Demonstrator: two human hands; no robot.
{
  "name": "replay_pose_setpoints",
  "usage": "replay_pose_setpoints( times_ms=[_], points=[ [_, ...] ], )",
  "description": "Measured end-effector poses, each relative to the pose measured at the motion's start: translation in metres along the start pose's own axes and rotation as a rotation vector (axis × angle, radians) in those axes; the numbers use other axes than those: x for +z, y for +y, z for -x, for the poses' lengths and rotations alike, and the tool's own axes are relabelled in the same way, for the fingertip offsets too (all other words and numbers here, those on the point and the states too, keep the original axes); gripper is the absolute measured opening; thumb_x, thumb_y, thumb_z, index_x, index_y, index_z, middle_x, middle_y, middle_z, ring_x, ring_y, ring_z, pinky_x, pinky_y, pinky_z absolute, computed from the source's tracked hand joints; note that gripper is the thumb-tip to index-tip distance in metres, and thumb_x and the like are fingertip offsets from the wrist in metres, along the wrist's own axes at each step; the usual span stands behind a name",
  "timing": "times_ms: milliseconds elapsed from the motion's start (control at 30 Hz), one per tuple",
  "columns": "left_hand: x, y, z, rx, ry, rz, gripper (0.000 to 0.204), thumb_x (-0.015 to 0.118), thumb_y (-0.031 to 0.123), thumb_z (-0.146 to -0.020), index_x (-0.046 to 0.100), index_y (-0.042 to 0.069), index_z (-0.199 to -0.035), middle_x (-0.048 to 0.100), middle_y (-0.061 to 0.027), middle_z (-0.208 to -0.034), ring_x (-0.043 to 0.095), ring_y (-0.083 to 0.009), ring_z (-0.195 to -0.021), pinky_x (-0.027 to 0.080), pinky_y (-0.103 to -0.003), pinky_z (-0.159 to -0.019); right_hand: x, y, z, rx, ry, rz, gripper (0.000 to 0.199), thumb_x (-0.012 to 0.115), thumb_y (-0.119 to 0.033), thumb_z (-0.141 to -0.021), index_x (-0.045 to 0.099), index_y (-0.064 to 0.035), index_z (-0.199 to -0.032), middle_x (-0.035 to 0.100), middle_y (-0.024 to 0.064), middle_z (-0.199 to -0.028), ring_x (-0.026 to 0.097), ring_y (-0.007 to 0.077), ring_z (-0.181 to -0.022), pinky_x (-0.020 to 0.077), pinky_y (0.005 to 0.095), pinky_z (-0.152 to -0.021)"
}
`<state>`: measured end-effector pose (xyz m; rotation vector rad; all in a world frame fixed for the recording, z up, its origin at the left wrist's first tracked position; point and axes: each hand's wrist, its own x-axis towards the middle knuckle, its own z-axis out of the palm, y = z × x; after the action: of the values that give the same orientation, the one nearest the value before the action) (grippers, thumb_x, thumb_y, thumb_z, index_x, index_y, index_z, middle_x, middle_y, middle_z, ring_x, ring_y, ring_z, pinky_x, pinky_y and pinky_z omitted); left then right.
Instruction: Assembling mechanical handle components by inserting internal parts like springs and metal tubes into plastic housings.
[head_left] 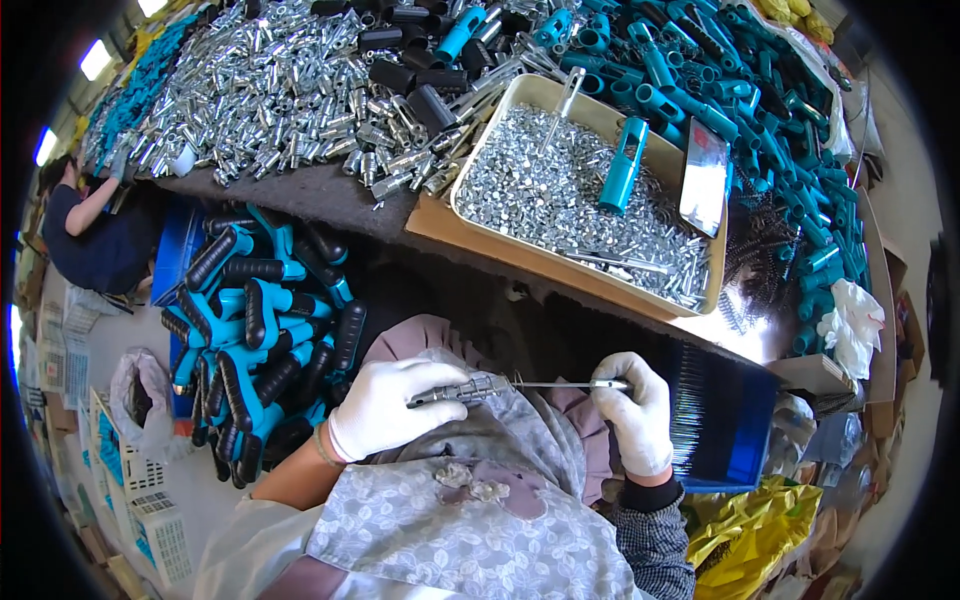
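Over my lap, my left hand [392,405], in a white glove, is closed around silver metal fittings [482,387] that stick out past its fingertips toward the right. My right hand [640,410], also gloved in white, pinches a thin metal rod [556,385] near its right end. The rod lies level between the hands, and its left end reaches the fittings; whether it enters them I cannot tell. Beyond my hands, a cream tray [718,275] of small silver parts sits on the bench edge. In it lie a teal slotted tube [625,165] and a slotted metal piece [566,105].
Silver fittings [270,90] heap across the bench, with black sleeves [430,108] beside them and teal tubes [670,100] at right. Black-and-teal handles [250,330] fill a blue bin at left. Another blue bin [742,450] holds thin rods at right. A person [95,240] works at far left.
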<state>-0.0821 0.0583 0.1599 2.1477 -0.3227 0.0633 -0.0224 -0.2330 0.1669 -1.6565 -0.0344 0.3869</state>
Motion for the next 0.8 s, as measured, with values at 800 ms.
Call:
replay_pose_setpoints(
  times_ms=[800],
  points=[
    [0.022, -0.003, 0.005, 0.072, 0.055, 0.288, 0.03, 0.081, 0.004, -0.076, 0.071, -0.004, -0.103, 0.075, -0.0151, -0.092, 0.073, -0.0206, -0.081, 0.056, -0.03, -0.074, 0.03, -0.001, 0.0, -0.411, -0.264, 0.026, 0.022, 0.054, -0.006, -0.094, 0.055, 0.002, -0.114, 0.06, 0.0116, -0.1, 0.06, 0.0196, -0.089, 0.05, 0.031, -0.081]
  ],
)
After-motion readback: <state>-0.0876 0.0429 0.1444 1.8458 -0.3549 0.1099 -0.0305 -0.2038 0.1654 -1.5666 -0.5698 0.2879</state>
